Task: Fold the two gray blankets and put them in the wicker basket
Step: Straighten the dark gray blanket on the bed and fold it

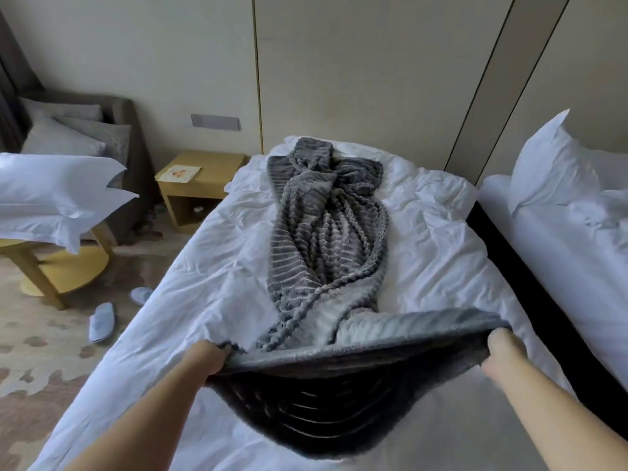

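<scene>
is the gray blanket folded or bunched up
Not folded: the gray blanket lies bunched in a twisted heap on the bed; left hand and right hand grip its near edge.

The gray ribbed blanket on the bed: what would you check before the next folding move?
1. Left hand grips the near edge of the gray ribbed fleece blanket: ok.
2. Right hand grips the same edge: ok.
3. Edge stretched between the hands: ok.
4. Blanket lying flat: not ok, bunched and twisted along the white bed.
5. Wicker basket within reach: cannot tell, not in view.
</scene>
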Demonstrator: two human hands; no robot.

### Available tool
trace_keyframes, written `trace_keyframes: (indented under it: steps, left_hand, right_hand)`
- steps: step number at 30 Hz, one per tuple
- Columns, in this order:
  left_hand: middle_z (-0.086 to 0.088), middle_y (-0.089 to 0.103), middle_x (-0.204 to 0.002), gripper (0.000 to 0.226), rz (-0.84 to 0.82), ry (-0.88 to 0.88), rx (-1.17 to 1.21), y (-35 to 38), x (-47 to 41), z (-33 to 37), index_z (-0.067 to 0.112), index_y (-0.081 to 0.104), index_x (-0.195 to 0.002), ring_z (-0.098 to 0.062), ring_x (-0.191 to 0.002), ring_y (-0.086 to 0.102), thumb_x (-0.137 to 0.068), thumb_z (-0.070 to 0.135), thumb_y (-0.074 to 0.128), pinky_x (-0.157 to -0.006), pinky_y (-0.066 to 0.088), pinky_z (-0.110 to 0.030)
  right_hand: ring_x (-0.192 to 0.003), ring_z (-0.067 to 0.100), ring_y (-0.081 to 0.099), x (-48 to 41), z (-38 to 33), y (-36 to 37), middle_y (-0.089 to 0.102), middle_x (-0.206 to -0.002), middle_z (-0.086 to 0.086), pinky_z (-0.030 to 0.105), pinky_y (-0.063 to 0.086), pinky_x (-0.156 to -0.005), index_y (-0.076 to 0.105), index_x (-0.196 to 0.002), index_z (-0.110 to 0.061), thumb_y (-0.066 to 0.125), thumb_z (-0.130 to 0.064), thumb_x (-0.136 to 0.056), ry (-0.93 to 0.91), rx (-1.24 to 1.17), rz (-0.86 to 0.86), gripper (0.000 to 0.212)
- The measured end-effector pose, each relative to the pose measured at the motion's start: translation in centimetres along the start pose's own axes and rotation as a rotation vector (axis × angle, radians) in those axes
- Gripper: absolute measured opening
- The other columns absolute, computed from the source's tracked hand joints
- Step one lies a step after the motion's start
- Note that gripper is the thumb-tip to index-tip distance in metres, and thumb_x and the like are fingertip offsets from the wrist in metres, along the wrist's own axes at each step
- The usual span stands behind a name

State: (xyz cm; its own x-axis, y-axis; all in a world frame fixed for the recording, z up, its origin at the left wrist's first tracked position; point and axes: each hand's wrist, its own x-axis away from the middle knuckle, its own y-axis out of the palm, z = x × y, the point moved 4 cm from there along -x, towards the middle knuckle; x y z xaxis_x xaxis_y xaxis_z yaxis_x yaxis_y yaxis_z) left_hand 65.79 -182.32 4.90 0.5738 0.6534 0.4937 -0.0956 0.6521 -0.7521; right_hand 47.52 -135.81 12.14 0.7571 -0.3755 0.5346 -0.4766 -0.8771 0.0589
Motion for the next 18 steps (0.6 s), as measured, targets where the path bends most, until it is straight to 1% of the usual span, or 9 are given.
trace_keyframes:
  steps: [3, 5, 8, 9, 11, 13, 15, 16, 18]
  left_hand:
    - [-0.013, 0.066, -0.106, 0.032, 0.073, 0.090, 0.862, -2.7, -0.3, 2.0, 0.010, 0.067, -0.109, -0.024, -0.087, 0.061, -0.097, 0.035, 0.051, -0.068, 0.053, -0.031]
    - [-0.013, 0.065, -0.102, 0.036, 0.270, 0.072, 1.056, -5.3, -0.9, 1.5, 0.010, 0.065, -0.112, -0.026, -0.085, 0.062, -0.097, 0.038, 0.049, -0.066, 0.053, -0.032]
    - [-0.023, 0.063, -0.105, 0.044, 0.429, -0.061, 0.825, -5.8, -1.8, -1.7, 0.001, 0.063, -0.109, -0.038, -0.093, 0.062, -0.097, 0.039, 0.047, -0.071, 0.050, -0.038]
    - [-0.026, 0.062, -0.109, 0.046, 0.401, -0.117, 0.615, -4.9, -2.0, -3.2, -0.003, 0.062, -0.109, -0.040, -0.098, 0.061, -0.098, 0.038, 0.046, -0.075, 0.049, -0.038]
    - [-0.027, 0.058, -0.125, 0.046, 0.187, -0.169, 0.165, -2.1, -1.6, -5.8, -0.005, 0.057, -0.120, -0.038, -0.110, 0.058, -0.099, 0.034, 0.045, -0.084, 0.046, -0.036]
    - [-0.023, 0.061, -0.123, 0.036, -0.138, -0.238, 0.022, 0.8, -0.9, -8.2, -0.002, 0.059, -0.117, -0.032, -0.091, 0.068, -0.095, 0.025, 0.052, -0.069, 0.056, -0.035]
    - [-0.021, 0.068, -0.109, 0.025, -0.320, -0.294, 0.199, 1.2, 0.2, -8.3, 0.002, 0.065, -0.105, -0.028, -0.070, 0.070, -0.093, 0.022, 0.057, -0.051, 0.056, -0.030]
    - [-0.017, 0.070, -0.098, 0.024, -0.271, -0.235, 0.279, 0.4, -0.2, -7.3, 0.006, 0.067, -0.101, -0.026, -0.068, 0.069, -0.094, 0.027, 0.057, -0.050, 0.056, -0.028]
    - [-0.005, 0.068, -0.078, 0.025, -0.030, -0.005, 0.497, -2.5, -1.1, -3.9, 0.012, 0.070, -0.095, -0.016, -0.062, 0.064, -0.095, 0.033, 0.056, -0.047, 0.052, -0.020]
  right_hand:
    - [-0.070, 0.022, 0.069, 0.6, -4.5, 2.3, 0.070, -0.095, -0.003, 0.038, 0.056, -0.066, 0.070, -0.091, -0.009, 0.035, -0.026, -0.100, -0.018, 0.028, -0.226, 0.040]
    - [-0.062, 0.021, 0.071, 0.5, -6.5, 2.7, 0.075, -0.080, 0.007, 0.039, 0.058, -0.049, 0.076, -0.078, -0.013, 0.045, -0.021, -0.097, -0.140, 0.156, -0.410, 0.037]
    - [-0.070, 0.025, 0.068, -0.6, -6.1, 0.3, 0.070, -0.083, 0.014, 0.028, 0.054, -0.061, 0.068, -0.094, -0.015, 0.064, 0.008, -0.080, -0.413, 0.902, -0.389, 0.027]
    - [-0.069, 0.025, 0.066, -1.0, -4.1, -1.0, 0.070, -0.075, 0.013, 0.024, 0.051, -0.060, 0.068, -0.091, -0.011, 0.069, 0.007, -0.076, -0.375, 1.199, -0.396, 0.024]
    - [-0.056, 0.015, 0.057, -1.0, 0.6, -3.4, 0.062, -0.046, -0.002, 0.013, 0.040, -0.046, 0.064, -0.072, -0.011, 0.075, -0.010, -0.079, -0.106, 1.723, -0.471, 0.013]
    - [-0.058, 0.007, 0.050, -0.9, 4.1, -5.0, 0.057, -0.047, -0.011, 0.012, 0.033, -0.040, 0.056, -0.073, -0.018, 0.064, -0.023, -0.090, 0.170, 2.039, -0.530, 0.020]
    - [-0.084, 0.011, 0.056, -0.7, 4.6, -4.3, 0.064, -0.084, -0.004, 0.014, 0.036, -0.051, 0.058, -0.096, -0.016, 0.053, -0.019, -0.096, 0.105, 2.126, -0.563, 0.006]
    - [-0.094, 0.015, 0.057, -1.4, 3.6, -3.4, 0.064, -0.099, 0.005, 0.017, 0.037, -0.058, 0.059, -0.107, -0.010, 0.050, -0.013, -0.096, -0.019, 2.040, -0.467, 0.015]
    - [-0.099, 0.033, 0.060, -2.1, -0.1, -1.1, 0.061, -0.105, 0.025, 0.026, 0.036, -0.066, 0.059, -0.108, 0.004, 0.043, -0.002, -0.093, -0.272, 1.530, -0.188, 0.023]
